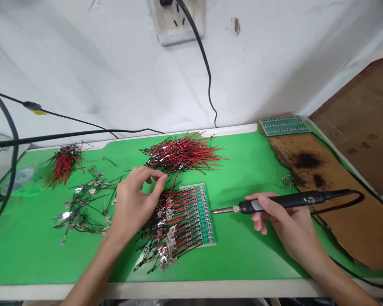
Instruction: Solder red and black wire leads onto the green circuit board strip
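Observation:
My right hand (276, 216) grips a black soldering iron (281, 202) like a pen. The iron's metal tip points left and reaches the right edge of a green circuit board (206, 216). Rows of red and black wires (190, 208) with small metal parts at their far ends run left from that board. My left hand (140, 191) is pinched over the board's upper left, its thumb and forefinger closed on what looks like a thin red wire (168, 173). Just behind it lies a big pile of red and black wires (185, 153).
On the left lie a red wire bundle (65, 163) and loose black wires with metal tabs (83, 208). A scorched cardboard sheet (347, 187) on the right bears another green board (285, 125). Black cables (51, 137) cross at left, below a wall socket (178, 23).

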`<state>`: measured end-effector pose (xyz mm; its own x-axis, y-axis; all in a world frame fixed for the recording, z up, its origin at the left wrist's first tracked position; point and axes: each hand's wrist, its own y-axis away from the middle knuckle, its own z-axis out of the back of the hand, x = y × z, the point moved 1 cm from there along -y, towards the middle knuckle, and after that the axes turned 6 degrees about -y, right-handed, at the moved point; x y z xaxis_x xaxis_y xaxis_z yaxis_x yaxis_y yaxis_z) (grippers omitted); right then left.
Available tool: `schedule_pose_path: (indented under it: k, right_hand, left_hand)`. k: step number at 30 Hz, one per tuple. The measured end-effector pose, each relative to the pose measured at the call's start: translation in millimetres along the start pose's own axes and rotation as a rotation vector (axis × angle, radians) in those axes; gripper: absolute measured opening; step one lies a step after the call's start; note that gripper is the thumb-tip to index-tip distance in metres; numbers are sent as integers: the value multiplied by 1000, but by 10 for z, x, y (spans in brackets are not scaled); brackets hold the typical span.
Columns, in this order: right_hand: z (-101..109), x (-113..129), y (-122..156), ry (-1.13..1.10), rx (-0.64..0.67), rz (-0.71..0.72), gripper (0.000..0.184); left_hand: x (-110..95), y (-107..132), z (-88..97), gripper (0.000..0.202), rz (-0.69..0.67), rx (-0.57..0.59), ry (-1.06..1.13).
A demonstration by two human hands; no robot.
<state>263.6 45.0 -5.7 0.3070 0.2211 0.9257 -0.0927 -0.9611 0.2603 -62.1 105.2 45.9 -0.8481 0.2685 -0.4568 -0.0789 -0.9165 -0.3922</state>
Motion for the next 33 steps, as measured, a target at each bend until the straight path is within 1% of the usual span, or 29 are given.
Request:
schedule_pose_path:
  k: [6, 10, 13, 16, 19, 21, 23, 26, 29, 31, 33]
  right_hand:
    - [-39, 55, -15, -10, -5, -20, 48]
    - [-74, 96, -17, -25, 0, -25, 50]
    - [-70, 90, -12, -26, 7, -36, 50]
    - [-43, 64, 3, -25, 20, -41, 47]
    - [-16, 46, 25, -43, 33, -44, 44]
    - [-11, 50, 31, -60, 52, -63, 45]
    - [-19, 73, 23, -73, 77, -99, 47]
    - [-56, 143, -15, -88, 119, -142, 46]
    - [-129, 244, -66, -82, 216, -168, 45]
    - [-190, 306, -97, -64, 282, -186, 44]
    - [-244, 346, -126, -49, 312, -190, 43]
  left_hand:
    - [-136, -217, -230, 17, -2, 10, 116]
    - [-281, -303, -303, 16, 16, 19, 203]
    - [-364, -350, -247, 18, 49, 13, 253]
    - [-364, -337, -89, 20, 117, -28, 276]
    - [-330, -222, 89, 19, 178, -44, 279]
    - [-332, -102, 170, 18, 193, -18, 278]
    - [-367, 18, 205, 16, 177, 36, 286]
    - [-459, 137, 196, 10, 94, 130, 317]
    - [-539, 167, 173, 9, 7, 188, 339]
    - [-564, 163, 166, 10, -24, 215, 339]
    - [-569, 158, 164, 11, -45, 238, 341]
